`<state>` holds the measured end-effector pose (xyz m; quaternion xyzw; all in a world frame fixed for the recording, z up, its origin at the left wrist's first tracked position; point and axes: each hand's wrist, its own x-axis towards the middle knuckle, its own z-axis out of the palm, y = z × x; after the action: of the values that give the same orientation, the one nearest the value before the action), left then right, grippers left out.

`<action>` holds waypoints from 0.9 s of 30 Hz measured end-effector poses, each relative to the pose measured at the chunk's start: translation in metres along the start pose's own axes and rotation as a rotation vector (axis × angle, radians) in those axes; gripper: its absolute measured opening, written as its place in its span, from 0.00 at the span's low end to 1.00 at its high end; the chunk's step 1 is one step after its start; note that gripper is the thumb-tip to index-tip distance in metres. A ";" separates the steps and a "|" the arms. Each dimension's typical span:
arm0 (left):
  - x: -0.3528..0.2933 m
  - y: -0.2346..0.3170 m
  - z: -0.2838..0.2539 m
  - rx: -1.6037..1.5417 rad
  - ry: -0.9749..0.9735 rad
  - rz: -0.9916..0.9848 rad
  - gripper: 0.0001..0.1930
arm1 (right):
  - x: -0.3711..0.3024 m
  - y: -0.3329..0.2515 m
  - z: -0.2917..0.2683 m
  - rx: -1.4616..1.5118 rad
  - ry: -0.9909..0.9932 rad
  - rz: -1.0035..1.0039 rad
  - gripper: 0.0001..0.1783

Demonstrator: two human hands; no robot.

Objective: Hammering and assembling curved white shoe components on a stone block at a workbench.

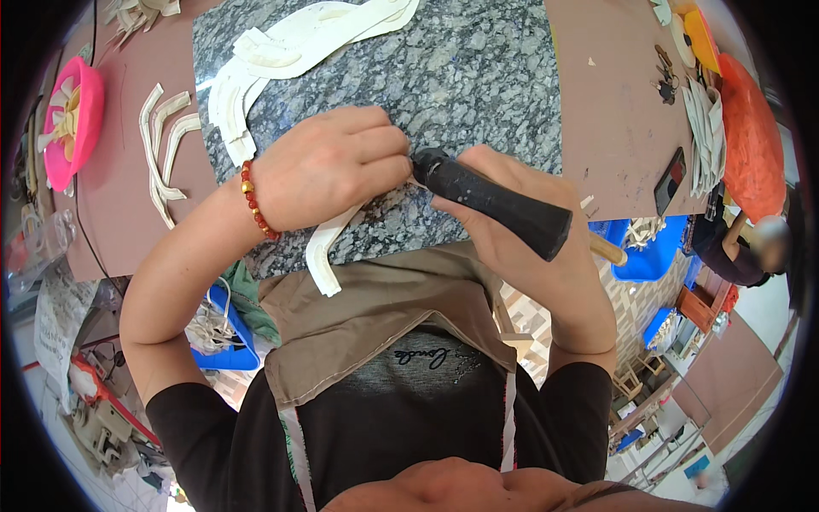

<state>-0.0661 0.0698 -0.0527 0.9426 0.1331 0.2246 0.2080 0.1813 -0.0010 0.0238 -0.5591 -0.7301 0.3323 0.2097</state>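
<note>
My right hand [520,200] is closed round a hammer. The hammer's long black head [503,200] slants across the hand, and its pale wooden handle [607,249] shows beyond the wrist. Close beside the head's upper end is my left hand [341,162], curled with its fingertips pressed down on a narrow off-white strip [322,256]. The strip's bent lower end sticks out under the hand, over the edge of the speckled stone slab [478,77]. Most of the strip is hidden by the fingers. Layered off-white curved pieces [294,47] lie on the slab at the upper left.
Left of the slab are loose curved strips [162,145] and a pink basket [75,128] holding pieces. At right are a phone [670,181], keys [665,77], stacked pale pieces [704,136] and an orange-red bag [751,141]. Blue bins [640,256] stand below; another person [734,247] sits far right.
</note>
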 end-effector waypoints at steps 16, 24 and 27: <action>-0.015 0.021 0.002 0.227 0.077 -0.060 0.15 | 0.006 0.000 0.005 0.115 0.072 -0.016 0.11; -0.021 0.035 0.008 0.219 0.159 -0.241 0.19 | 0.008 -0.001 0.010 -0.059 -0.055 -0.121 0.11; -0.026 0.042 0.010 0.074 0.248 -0.405 0.18 | 0.008 -0.001 0.011 -0.106 -0.047 -0.127 0.11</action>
<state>-0.0770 0.0205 -0.0516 0.8690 0.3519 0.2873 0.1961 0.1709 0.0033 0.0159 -0.5142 -0.7853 0.2921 0.1832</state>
